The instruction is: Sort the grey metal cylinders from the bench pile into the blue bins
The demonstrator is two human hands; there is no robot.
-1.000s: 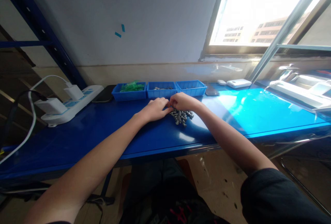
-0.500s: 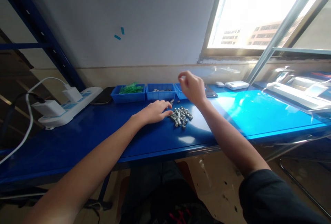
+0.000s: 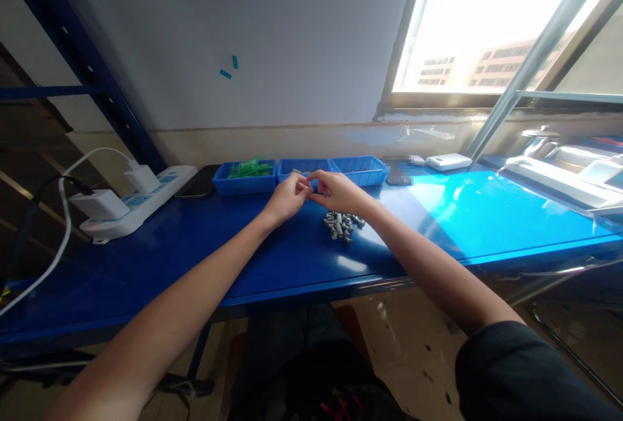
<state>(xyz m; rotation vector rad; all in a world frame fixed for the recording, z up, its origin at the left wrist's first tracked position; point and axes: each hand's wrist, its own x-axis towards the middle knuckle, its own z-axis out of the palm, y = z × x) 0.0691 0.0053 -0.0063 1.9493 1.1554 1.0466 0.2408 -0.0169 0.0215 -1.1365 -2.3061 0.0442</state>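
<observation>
My left hand (image 3: 288,199) and my right hand (image 3: 335,191) meet fingertip to fingertip above the blue table, in front of the middle blue bin (image 3: 291,167). Both are pinched closed; whatever is between the fingers is too small to name. Just below and right of them lies a pile of small metal parts (image 3: 339,226). Behind the hands, the left blue bin (image 3: 246,185) holds green pieces (image 3: 250,168). The right blue bin (image 3: 360,171) has a few small items inside, hard to make out.
A white power strip (image 3: 141,204) with plugs and cables stands at the left, beside a dark phone (image 3: 197,182). White devices, one a small box (image 3: 448,161), lie at the back right. The table's front edge (image 3: 316,292) runs below the pile.
My right hand has come down and left from above the right bin to my left hand. My left hand has lifted off the pile's edge, its fingers now pinched.
</observation>
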